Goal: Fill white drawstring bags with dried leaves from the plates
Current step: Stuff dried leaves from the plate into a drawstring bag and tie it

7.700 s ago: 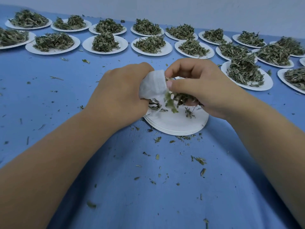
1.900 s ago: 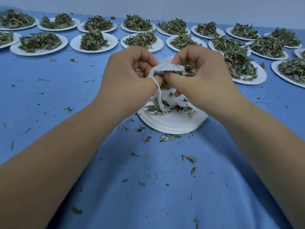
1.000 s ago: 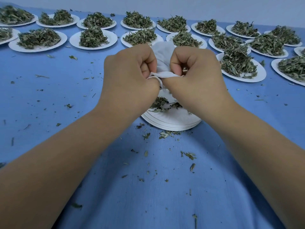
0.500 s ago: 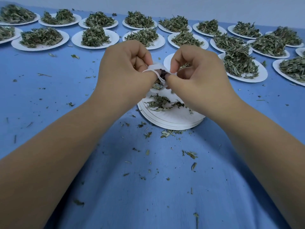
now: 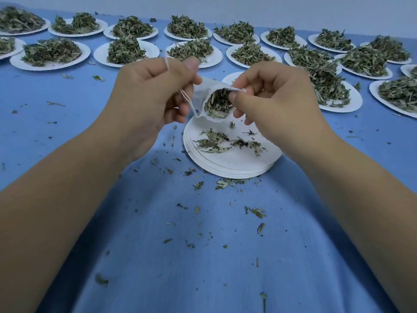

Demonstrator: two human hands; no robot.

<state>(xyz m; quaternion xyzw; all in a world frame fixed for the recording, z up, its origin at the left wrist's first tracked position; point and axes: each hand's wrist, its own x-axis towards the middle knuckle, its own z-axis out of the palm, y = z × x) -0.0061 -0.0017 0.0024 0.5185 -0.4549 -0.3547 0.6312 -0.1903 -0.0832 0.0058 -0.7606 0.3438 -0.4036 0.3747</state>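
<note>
my left hand (image 5: 153, 93) pinches the drawstring (image 5: 187, 100), and my right hand (image 5: 270, 98) pinches the rim of the white bag (image 5: 203, 96), held just above the near stack of plates (image 5: 225, 164). the bag looks nearly full of dried leaves (image 5: 217, 105), its mouth not drawn closed (a few scraps lie on the top plate). i'd call this one almost done, but the many heaped plates (image 5: 126, 50) across the surface (image 5: 203, 256) remain.
</note>
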